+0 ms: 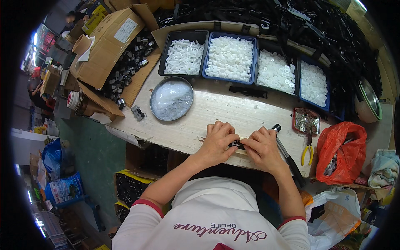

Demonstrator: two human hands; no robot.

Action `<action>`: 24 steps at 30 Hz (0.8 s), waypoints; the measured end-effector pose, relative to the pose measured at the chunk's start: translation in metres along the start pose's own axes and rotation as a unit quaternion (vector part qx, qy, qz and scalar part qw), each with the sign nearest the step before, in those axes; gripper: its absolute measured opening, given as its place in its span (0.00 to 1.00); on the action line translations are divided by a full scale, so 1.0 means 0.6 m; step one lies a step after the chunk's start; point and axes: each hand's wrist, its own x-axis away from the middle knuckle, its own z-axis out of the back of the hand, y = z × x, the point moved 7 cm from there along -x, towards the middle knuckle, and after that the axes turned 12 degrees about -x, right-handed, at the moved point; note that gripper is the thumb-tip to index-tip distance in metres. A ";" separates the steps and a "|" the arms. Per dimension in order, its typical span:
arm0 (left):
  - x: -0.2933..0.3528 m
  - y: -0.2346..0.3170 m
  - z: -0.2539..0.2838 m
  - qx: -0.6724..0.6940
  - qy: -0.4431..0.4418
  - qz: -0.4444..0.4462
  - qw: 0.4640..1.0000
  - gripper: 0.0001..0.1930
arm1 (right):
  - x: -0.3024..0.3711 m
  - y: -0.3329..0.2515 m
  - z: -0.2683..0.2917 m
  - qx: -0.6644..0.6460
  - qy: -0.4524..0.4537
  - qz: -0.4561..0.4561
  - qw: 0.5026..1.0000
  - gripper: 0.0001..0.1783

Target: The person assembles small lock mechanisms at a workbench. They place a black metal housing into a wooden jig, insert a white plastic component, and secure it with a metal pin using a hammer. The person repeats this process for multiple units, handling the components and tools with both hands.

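Observation:
Near the front edge of the workbench, my left hand (218,142) and my right hand (263,149) are close together, fingers bent and pinching. Between them is a small black part (236,144), mostly covered by the fingertips, so its exact kind cannot be made out. Thumbs and forefingers of both hands press on it from either side. Just beyond my right hand lies a hammer (285,151) with a metal shaft and black grip, its head pointing away from me. A round metal dish (190,109) of whitish, grease-like stuff stands farther left.
Several bins of white plastic pieces, including a blue bin (229,79), line the back, before piled black parts (325,33). A cardboard box (109,41) spills dark blocks at left. On the right are a red tray (295,121) of metal pieces, yellow-handled pliers (307,155) and a red bag (341,158).

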 end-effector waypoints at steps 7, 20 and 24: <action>-0.071 0.060 -0.011 -0.270 -0.264 -0.133 0.916 0.09 | 0.051 0.087 0.131 0.075 0.173 -0.088 0.978 0.06; -0.446 0.180 -0.115 -0.265 0.014 -0.151 0.952 0.04 | 0.073 0.213 0.183 0.297 0.126 -0.221 0.920 0.06; -0.468 0.180 -0.128 -0.224 -0.040 -0.152 0.962 0.06 | 0.079 0.216 0.189 0.267 0.145 -0.212 0.929 0.06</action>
